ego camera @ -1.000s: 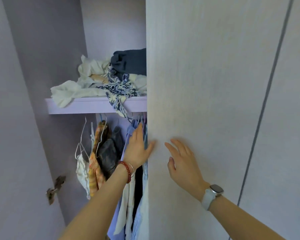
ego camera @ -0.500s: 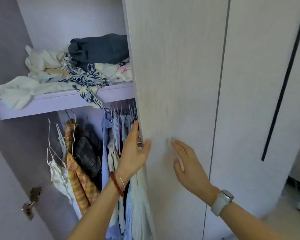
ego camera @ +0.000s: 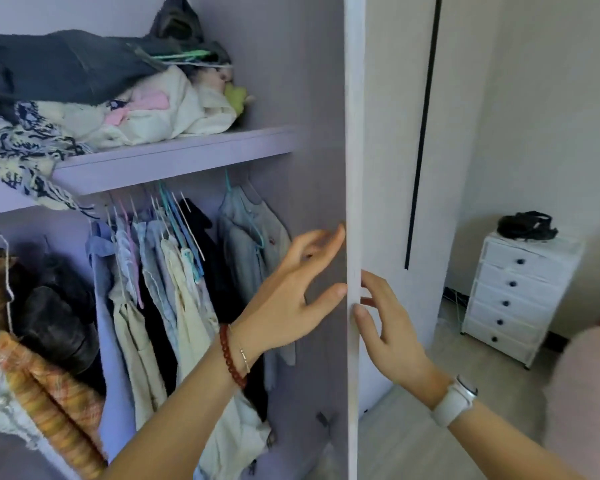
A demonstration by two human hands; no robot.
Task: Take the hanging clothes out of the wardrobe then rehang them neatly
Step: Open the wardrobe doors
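Fingers of the left hand are spread and nearly straight, their tips at the inner face of the wardrobe door; they hold nothing. The right hand is likewise open, fingers extended against the door's outer face beside its edge.

Change noted: a second ago the door covered most of the opening and stood face-on to the camera. It now stands edge-on, swung wide, and the hanging section is exposed across its full width. Both hands have followed the door edge round. Judgement: the opening step is all but complete, and no garment has yet been removed.

The hanging clothes are inside the wardrobe, below the shelf, well left of both hands. Their long axis runs vertically, hooks up, hems down. They hang packed shoulder to shoulder, front faces turned roughly sideways along the rail, so mostly edges show. One pale shirt hangs apart to the right, nearest the left hand. The rail itself is hidden behind the shelf front.

Folded and loose garments lie piled on the shelf.
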